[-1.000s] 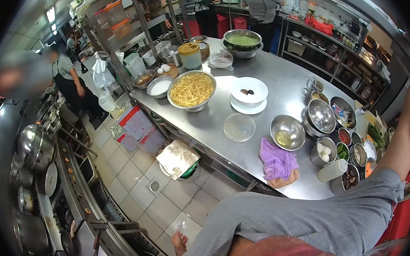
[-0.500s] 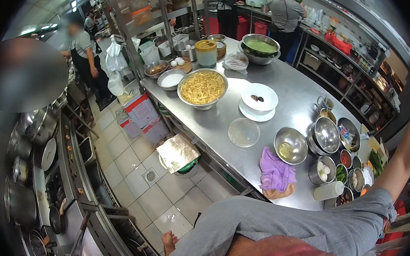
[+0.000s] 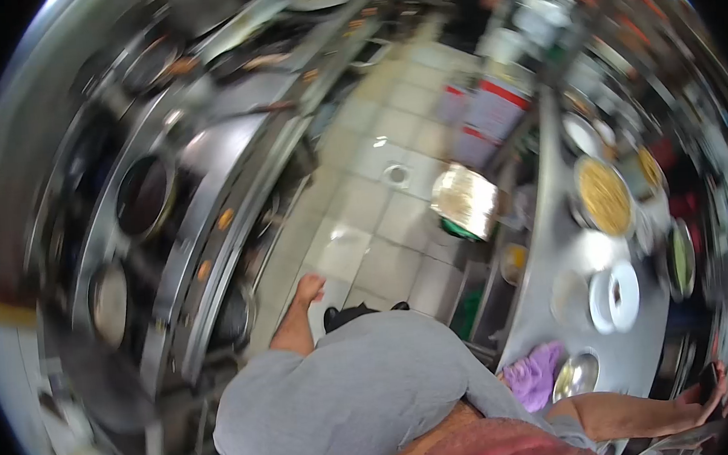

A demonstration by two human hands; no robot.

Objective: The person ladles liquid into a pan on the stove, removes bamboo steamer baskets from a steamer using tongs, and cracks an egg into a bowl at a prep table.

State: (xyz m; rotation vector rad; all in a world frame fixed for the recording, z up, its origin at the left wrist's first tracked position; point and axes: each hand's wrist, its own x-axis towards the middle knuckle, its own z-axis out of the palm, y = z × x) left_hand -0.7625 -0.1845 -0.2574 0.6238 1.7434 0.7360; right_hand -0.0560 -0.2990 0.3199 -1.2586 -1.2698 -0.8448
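My left hand (image 3: 309, 289) hangs beside my body over the tiled floor, between the cooking line and the steel table. Its fingers look loosely apart and nothing shows in them. At the far right edge, my right hand (image 3: 717, 388) is raised on an outstretched arm, its fingers around a dark, flat object (image 3: 710, 382) too blurred to name. Nearest to that arm on the table are a steel bowl (image 3: 576, 376) and a purple cloth (image 3: 535, 376). Two white plates (image 3: 623, 296) with something small and dark on top lie farther along.
The steel table (image 3: 547, 277) runs along my right, with a bowl of yellow strips (image 3: 604, 196) on it. A foil-covered container (image 3: 464, 201) stands on the floor near the table. The stove line (image 3: 210, 231) with pans is on my left. Red-and-white boxes (image 3: 492, 115) stand farther back.
My view has swung left and down, so the stove fills more of it and the table has shifted right. My right hand has come into view at the right edge, holding the dark object.
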